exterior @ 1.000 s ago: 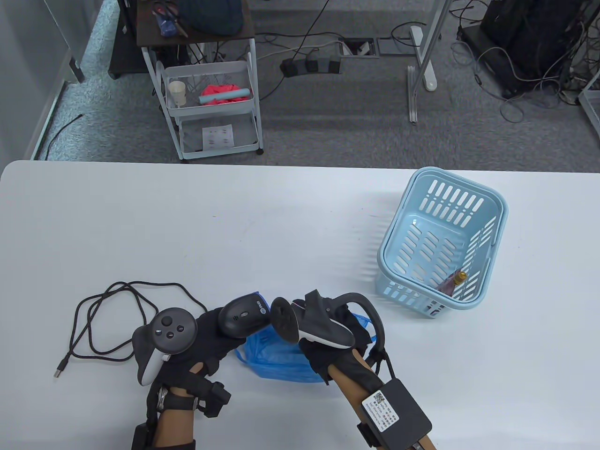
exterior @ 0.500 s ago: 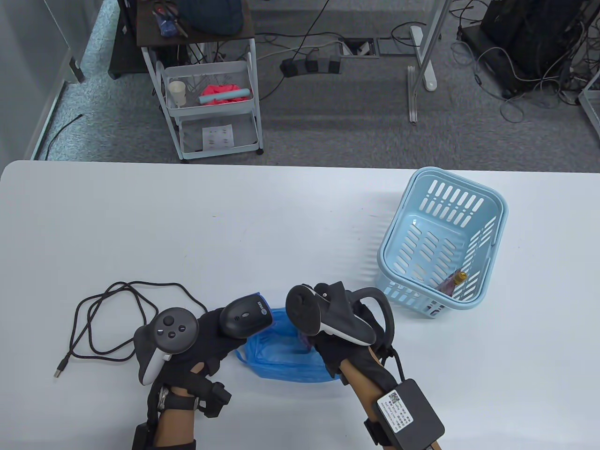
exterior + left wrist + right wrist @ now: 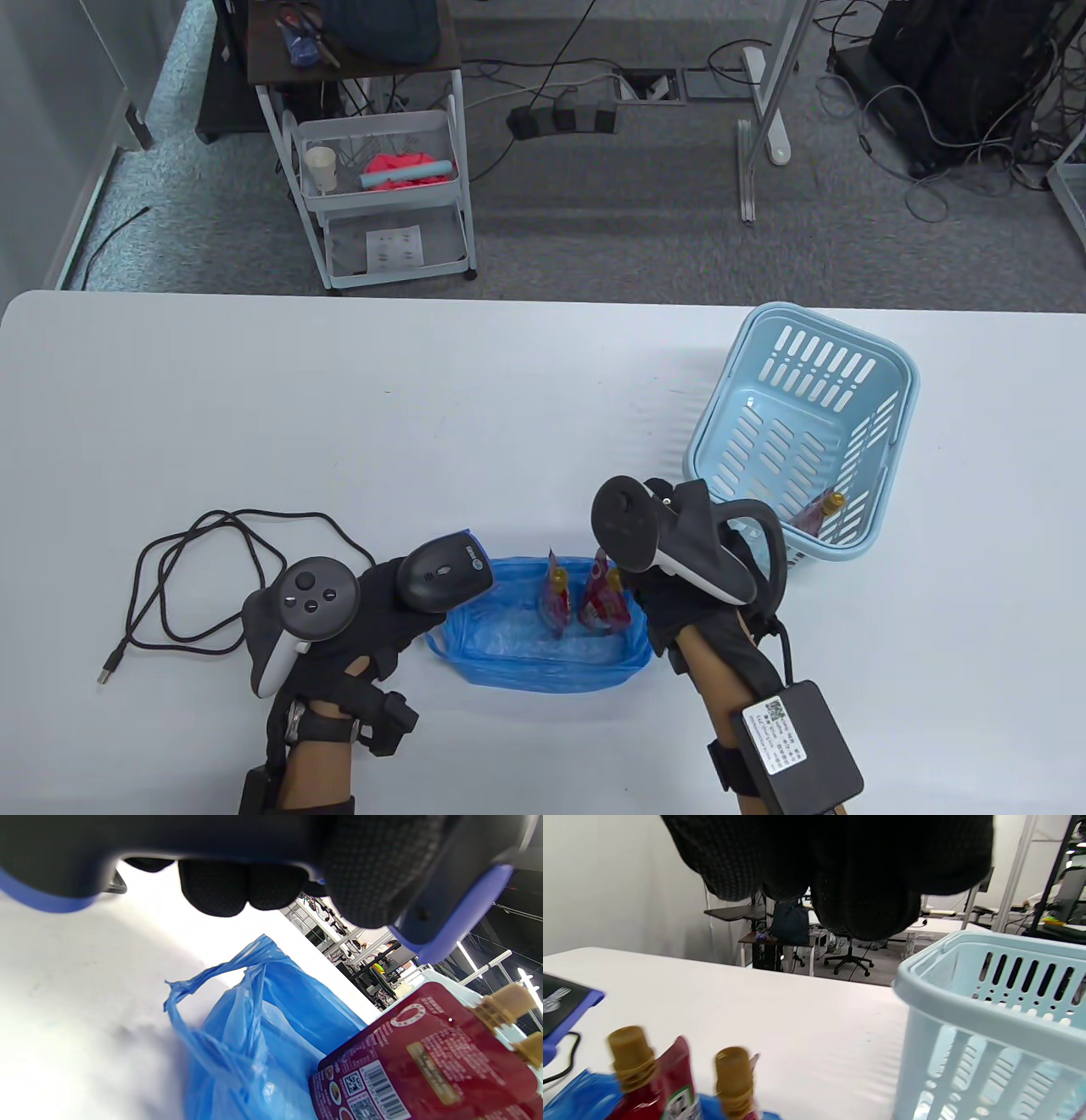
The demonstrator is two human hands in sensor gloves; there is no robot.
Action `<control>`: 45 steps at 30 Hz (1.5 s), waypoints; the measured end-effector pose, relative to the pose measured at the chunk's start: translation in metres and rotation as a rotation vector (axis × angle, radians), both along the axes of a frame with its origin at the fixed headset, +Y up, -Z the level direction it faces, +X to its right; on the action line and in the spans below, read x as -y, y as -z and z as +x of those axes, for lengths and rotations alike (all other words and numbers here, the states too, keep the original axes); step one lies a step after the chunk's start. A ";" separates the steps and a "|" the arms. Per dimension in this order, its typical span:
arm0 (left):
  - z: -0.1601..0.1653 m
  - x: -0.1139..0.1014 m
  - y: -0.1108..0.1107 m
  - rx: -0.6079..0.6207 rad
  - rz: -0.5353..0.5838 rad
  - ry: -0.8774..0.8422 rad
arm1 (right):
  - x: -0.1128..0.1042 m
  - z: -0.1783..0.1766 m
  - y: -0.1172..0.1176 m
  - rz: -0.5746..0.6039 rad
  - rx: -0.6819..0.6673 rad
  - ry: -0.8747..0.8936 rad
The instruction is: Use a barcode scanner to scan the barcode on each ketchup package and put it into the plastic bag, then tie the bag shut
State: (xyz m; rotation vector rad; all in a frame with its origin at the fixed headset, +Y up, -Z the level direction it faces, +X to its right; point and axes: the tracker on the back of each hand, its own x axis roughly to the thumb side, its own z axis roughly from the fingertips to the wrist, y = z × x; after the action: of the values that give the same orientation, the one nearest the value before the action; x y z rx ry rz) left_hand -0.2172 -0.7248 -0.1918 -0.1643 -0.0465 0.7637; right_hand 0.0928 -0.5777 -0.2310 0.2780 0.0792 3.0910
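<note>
Nearest, the gloved left hand (image 3: 373,611) grips a dark handheld barcode scanner (image 3: 445,577) beside the open blue plastic bag (image 3: 543,658), where two red ketchup pouches (image 3: 585,598) stand. Beyond, the empty right hand (image 3: 730,577), fingers loosely curled, hovers by the pale blue slotted basket (image 3: 882,399); one last pouch (image 3: 819,509) likely awaits picking and scanning.

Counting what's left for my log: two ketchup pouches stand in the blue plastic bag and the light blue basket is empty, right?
Not quite. The light blue plastic basket holds one more red ketchup pouch, as the table view shows. Two red pouches do stand in the blue plastic bag.
</note>
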 end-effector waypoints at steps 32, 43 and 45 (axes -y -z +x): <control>0.002 0.002 0.000 -0.006 -0.006 0.059 | 0.044 0.149 0.049 -0.193 0.584 -0.061; 0.003 0.002 0.000 -0.010 -0.010 0.079 | 0.053 0.147 0.064 -0.201 0.605 -0.133; 0.003 0.002 0.001 -0.010 -0.012 0.079 | 0.054 0.146 0.065 -0.200 0.605 -0.131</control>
State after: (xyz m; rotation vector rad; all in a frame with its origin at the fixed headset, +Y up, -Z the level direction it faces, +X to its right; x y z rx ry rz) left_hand -0.2140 -0.7272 -0.1924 -0.1724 -0.0260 0.6858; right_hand 0.2391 -0.6316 -0.2964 -0.6874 0.3916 3.1020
